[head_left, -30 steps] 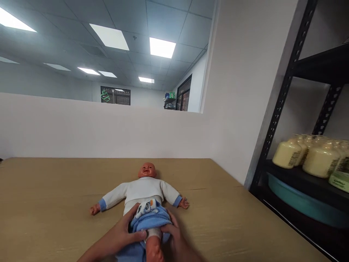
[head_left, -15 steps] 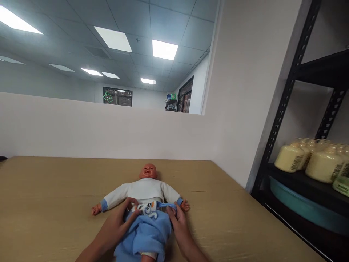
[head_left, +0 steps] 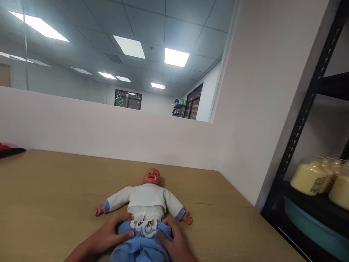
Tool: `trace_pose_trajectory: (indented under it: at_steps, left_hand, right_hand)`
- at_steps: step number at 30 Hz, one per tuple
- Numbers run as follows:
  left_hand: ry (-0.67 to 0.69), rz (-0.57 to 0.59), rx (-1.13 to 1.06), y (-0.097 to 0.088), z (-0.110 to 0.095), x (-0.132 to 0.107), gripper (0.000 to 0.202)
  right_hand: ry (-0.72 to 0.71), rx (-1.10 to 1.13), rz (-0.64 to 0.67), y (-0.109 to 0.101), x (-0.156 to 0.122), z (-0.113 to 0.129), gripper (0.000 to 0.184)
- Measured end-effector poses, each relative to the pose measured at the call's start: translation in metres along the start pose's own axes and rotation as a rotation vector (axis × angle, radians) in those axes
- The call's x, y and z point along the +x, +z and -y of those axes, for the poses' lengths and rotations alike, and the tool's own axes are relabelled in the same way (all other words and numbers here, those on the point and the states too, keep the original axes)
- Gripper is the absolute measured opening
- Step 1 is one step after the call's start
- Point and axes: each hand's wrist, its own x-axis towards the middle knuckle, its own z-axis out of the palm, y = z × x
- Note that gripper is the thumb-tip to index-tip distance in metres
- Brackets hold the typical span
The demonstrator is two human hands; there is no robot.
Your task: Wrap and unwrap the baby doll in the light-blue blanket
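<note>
A baby doll (head_left: 148,193) lies on its back on the wooden table, head away from me and arms spread. It wears a white top with blue cuffs, and white cloth shows at its waist. Blue trousers (head_left: 139,245) with an embroidered animal face at the top edge cover its lower body. My left hand (head_left: 113,234) grips the trousers' left side, thumb on the front. On the opposite side my right hand (head_left: 176,240) pinches the waistband near the doll's hip. The doll's legs are hidden by the cloth and the frame's bottom edge.
The wooden table (head_left: 68,182) meets a low white wall (head_left: 109,134) with a window above it. At right stands a black metal shelf (head_left: 297,123) holding several cream-coloured bottles (head_left: 309,178) over a teal basin (head_left: 313,225). A dark object (head_left: 12,151) lies at the far left.
The trousers' top edge sits lower, towards me, and more white cloth shows at the doll's waist. Both hands have moved down with it. The view has turned slightly left.
</note>
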Motion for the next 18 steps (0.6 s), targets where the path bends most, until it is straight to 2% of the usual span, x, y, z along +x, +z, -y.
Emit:
trace_pose_trajectory:
  at_steps: [2, 4, 6, 8, 10, 14, 18]
  left_hand:
    - [0.025, -0.02, -0.069, 0.002, -0.014, -0.001, 0.086]
    - [0.118, -0.073, -0.105, 0.006, -0.029, -0.001, 0.066]
    - [0.22, -0.177, -0.092, 0.01, -0.04, 0.001, 0.051]
    - [0.246, -0.275, -0.076, 0.015, -0.046, 0.004, 0.047]
    - [0.203, -0.309, -0.096, 0.018, -0.047, 0.009, 0.046]
    - [0.036, -0.3, -0.261, 0.015, -0.04, 0.028, 0.053]
    - [-0.072, -0.215, -0.403, 0.011, -0.03, 0.052, 0.064]
  right_hand:
    - [-0.026, 0.043, -0.01, 0.0, 0.002, 0.002, 0.061]
    - [-0.033, 0.008, -0.111, 0.0, 0.005, 0.005, 0.057]
    - [-0.064, -0.091, -0.207, -0.001, 0.009, 0.007, 0.053]
    - [-0.127, -0.183, -0.231, -0.001, 0.017, 0.007, 0.047]
    - [-0.141, -0.235, -0.23, -0.001, 0.028, 0.007, 0.044]
    - [-0.058, -0.222, -0.231, 0.005, 0.062, 0.001, 0.049]
    - [-0.028, -0.186, -0.226, 0.013, 0.093, -0.007, 0.055]
